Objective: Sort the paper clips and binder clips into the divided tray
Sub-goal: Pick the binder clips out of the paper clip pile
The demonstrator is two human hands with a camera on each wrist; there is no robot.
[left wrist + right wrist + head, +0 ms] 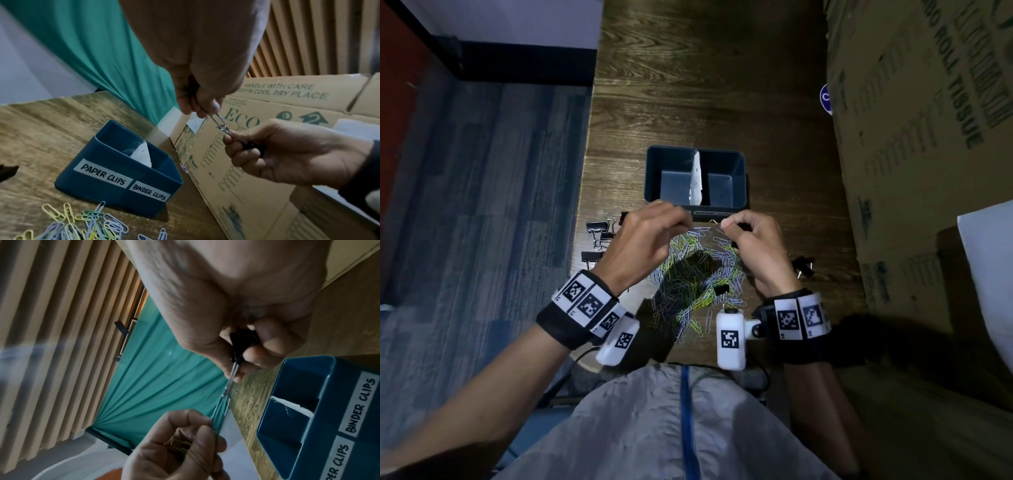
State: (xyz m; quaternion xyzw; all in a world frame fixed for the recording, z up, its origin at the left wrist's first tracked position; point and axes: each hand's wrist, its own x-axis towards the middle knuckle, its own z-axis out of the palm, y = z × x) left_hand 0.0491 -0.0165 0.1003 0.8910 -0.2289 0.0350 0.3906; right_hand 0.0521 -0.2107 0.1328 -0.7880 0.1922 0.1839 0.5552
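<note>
Both hands are raised over a pile of coloured paper clips, just in front of the blue divided tray. Its labels read PAPER CLIPS on the left and BINDER CLIPS on the right; both compartments look bare. My right hand grips a black binder clip by its wire handles. My left hand pinches a paper clip hooked on those handles, with more clips in its palm.
Loose binder clips lie left of the pile, right of it and one in it. Cardboard boxes wall off the table's right side. The table's left edge drops to the floor. A white divider stands in the tray.
</note>
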